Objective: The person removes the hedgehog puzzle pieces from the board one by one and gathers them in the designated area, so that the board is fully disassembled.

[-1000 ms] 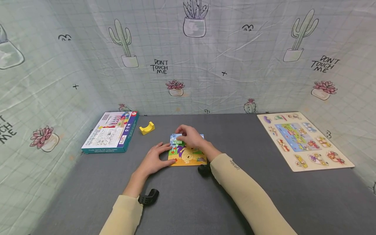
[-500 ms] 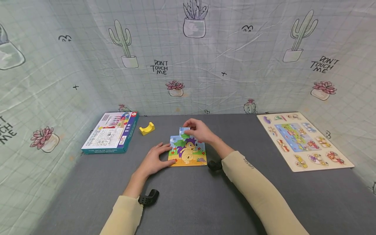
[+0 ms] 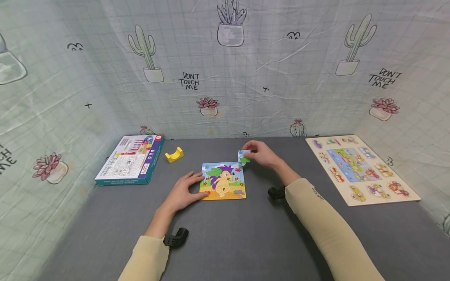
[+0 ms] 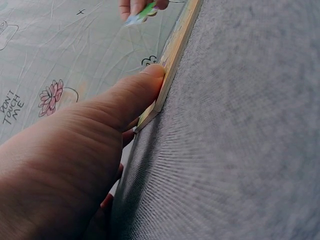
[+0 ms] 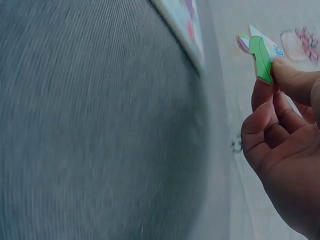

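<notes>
A hedgehog picture puzzle (image 3: 225, 182) lies flat on the grey table in the head view. At its left edge rests my left hand (image 3: 182, 191), fingers extended; in the left wrist view the thumb (image 4: 140, 87) touches the board's wooden edge. Just above the puzzle's upper right corner, my right hand (image 3: 263, 155) pinches a puzzle piece (image 3: 243, 155) between thumb and fingers. The right wrist view shows this piece (image 5: 261, 56) as thin, with green and pale blue print and a rounded tab.
A teal-edged box (image 3: 130, 160) lies at the back left, with a yellow curved block (image 3: 174, 155) beside it. To the right is a wooden peg-style picture board (image 3: 363, 169). A patterned cloth (image 3: 246, 109) hangs behind the table (image 3: 225, 242).
My right hand has lifted the puzzle piece off the puzzle's upper left part and carried it to the right, past the upper right corner. The left hand has stayed at the edge.
</notes>
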A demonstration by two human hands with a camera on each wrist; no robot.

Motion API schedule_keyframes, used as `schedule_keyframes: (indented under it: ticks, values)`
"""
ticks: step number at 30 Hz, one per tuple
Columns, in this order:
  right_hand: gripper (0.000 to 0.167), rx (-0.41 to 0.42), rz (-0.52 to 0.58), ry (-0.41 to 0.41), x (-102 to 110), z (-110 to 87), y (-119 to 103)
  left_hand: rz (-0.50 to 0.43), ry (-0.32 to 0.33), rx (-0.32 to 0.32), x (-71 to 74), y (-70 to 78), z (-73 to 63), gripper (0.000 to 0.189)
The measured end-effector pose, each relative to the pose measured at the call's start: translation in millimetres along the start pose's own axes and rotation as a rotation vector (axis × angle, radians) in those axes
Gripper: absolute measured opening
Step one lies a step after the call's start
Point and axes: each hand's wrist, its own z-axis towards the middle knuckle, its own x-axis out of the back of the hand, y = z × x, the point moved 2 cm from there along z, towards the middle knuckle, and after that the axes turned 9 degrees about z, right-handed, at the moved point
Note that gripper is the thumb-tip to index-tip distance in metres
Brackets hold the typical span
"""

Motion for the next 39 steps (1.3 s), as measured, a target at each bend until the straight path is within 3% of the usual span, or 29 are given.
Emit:
schedule_keyframes:
  ticks: [12, 30, 39]
  values:
    - [0.020, -0.115, -0.080, -0.007, 13.8, -4.6, 21.2, 0.007, -0.014, -0.012, 0.3, -0.5, 0.6, 0.069]
    - [0.021, -0.061, -0.233, 0.036, 2.5, 1.6, 29.4, 0.002, -0.009, -0.002, 0.2, -2.1, 1.0, 0.070]
    - [0.038, -0.047, -0.235, -0.053, 9.2, -1.5, 30.8, 0.004, -0.004, -0.007, 0.7, -1.0, 0.5, 0.070]
